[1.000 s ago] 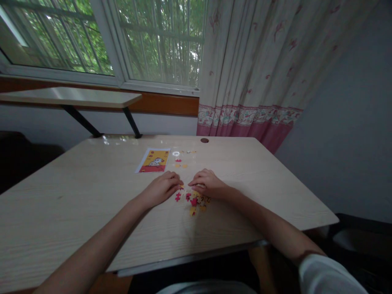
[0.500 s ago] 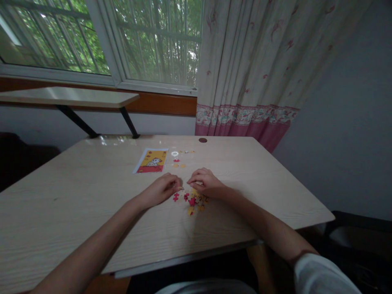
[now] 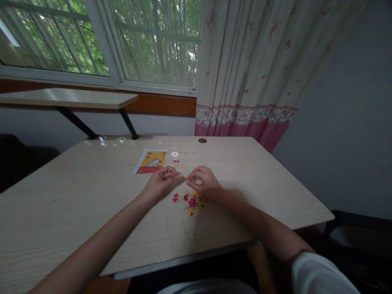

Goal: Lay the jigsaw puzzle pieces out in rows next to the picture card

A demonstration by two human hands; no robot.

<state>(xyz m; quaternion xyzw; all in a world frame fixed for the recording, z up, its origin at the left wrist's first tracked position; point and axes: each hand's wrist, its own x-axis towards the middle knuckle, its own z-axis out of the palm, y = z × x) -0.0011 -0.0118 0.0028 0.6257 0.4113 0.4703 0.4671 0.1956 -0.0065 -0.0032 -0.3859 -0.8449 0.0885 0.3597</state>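
Note:
My left hand (image 3: 164, 179) pinches a small yellowish puzzle piece (image 3: 180, 176) between thumb and fingers. Facing it across a narrow gap, my right hand (image 3: 204, 179) is closed on another puzzle piece (image 3: 192, 179), mostly dark and pale where it shows. Both hands are just above the table. Below them lies a loose pile of red, yellow and white puzzle pieces (image 3: 192, 201). Beyond the hands, several pieces are spread out, among them a red one (image 3: 176, 161) and a yellow one (image 3: 182, 166). A picture sheet (image 3: 151, 161) with a white animal on yellow and red lies left of these.
The pale wooden table (image 3: 92, 196) has a round dark cable cover (image 3: 202, 140) near its back edge. A raised shelf (image 3: 70, 98) on black legs stands at the back left. Behind are a window and a curtain (image 3: 245, 81). A dark chair (image 3: 358, 222) is at the right.
Both hands have lifted off the pile's upper edge, the left one moving up and away from me. Puzzle pieces now show in the fingers of both.

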